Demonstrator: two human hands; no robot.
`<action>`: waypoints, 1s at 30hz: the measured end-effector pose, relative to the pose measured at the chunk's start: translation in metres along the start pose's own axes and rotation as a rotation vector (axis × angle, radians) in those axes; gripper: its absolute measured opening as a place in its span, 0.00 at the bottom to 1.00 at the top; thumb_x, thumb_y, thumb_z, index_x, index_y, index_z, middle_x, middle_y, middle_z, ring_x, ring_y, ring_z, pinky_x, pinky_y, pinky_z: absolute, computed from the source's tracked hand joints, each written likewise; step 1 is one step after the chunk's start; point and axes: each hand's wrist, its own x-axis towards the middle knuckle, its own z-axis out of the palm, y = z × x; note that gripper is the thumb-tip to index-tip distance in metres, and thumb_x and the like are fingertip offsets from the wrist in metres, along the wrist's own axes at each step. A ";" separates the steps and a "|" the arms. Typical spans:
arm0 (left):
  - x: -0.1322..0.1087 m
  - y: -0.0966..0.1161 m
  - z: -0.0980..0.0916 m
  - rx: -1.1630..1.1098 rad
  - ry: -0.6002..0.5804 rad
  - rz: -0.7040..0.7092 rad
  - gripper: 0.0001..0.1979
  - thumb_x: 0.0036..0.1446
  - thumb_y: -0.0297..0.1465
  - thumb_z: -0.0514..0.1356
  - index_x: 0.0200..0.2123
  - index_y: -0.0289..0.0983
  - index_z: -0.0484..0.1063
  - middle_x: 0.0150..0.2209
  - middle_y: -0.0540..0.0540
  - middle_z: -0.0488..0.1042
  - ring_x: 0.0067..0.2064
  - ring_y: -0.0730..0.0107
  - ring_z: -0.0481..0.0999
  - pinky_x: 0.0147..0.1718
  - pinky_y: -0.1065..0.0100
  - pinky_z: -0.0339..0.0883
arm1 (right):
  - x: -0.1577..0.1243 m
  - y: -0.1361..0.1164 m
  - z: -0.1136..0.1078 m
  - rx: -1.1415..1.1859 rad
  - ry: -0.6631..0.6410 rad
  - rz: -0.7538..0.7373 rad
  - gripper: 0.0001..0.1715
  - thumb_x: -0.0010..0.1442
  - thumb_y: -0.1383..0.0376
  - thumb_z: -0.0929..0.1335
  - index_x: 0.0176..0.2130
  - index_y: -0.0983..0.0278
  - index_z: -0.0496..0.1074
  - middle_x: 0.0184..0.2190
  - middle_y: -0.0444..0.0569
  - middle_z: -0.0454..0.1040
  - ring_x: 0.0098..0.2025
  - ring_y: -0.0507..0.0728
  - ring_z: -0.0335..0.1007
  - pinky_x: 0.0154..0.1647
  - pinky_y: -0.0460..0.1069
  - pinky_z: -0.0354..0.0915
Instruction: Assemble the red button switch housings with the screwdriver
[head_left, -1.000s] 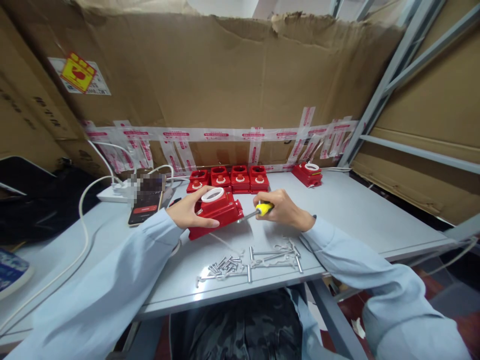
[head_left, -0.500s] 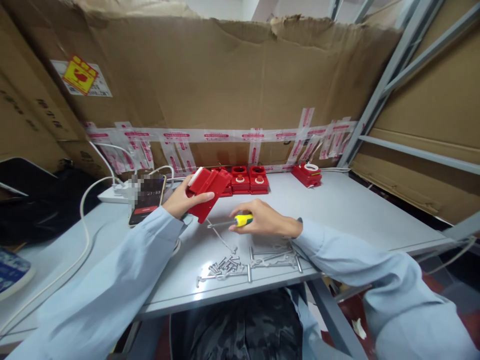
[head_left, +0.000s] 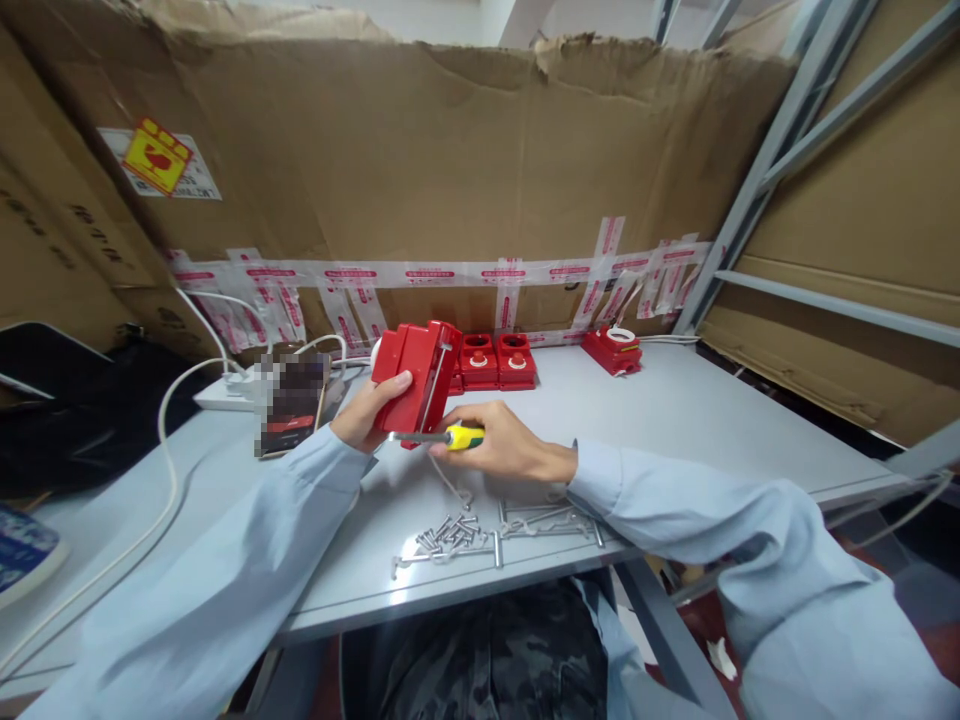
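My left hand grips a red plastic box and holds it tipped up on edge above the grey table, its underside turned toward me. My right hand is closed round a screwdriver with a yellow handle; its metal shaft points left and reaches the lower edge of the red box. A thin white cord hangs from the box toward the table. A pile of silver screws and several long metal pins lie on the table just below my right hand.
Red boxes with round buttons stand in a row at the back, another red box with a white ring to their right. A phone, a power strip and white cables lie at left. Taped cardboard walls the back; a metal rack frame stands right.
My left hand lifted the red box off the table and turned it upright on edge. My right hand with the screwdriver moved left and down under it.
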 end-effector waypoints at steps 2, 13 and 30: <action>-0.001 0.001 0.003 -0.014 -0.015 0.008 0.35 0.39 0.50 0.67 0.47 0.33 0.70 0.37 0.40 0.79 0.37 0.53 0.80 0.31 0.61 0.76 | 0.006 -0.002 -0.002 0.095 0.076 0.007 0.16 0.53 0.56 0.70 0.35 0.67 0.74 0.28 0.45 0.73 0.29 0.49 0.64 0.32 0.46 0.59; -0.007 0.003 0.010 -0.034 -0.034 0.038 0.37 0.34 0.48 0.71 0.46 0.34 0.70 0.40 0.40 0.78 0.41 0.51 0.79 0.36 0.61 0.76 | 0.023 -0.012 -0.007 0.262 0.240 0.034 0.11 0.48 0.64 0.67 0.21 0.65 0.63 0.19 0.39 0.60 0.24 0.47 0.53 0.25 0.45 0.52; 0.005 0.007 -0.002 -0.041 0.193 0.125 0.32 0.39 0.42 0.70 0.48 0.36 0.69 0.41 0.43 0.78 0.41 0.58 0.79 0.35 0.68 0.76 | 0.016 -0.020 -0.076 0.091 0.636 -0.107 0.07 0.50 0.65 0.69 0.24 0.67 0.69 0.20 0.40 0.63 0.22 0.46 0.55 0.23 0.44 0.55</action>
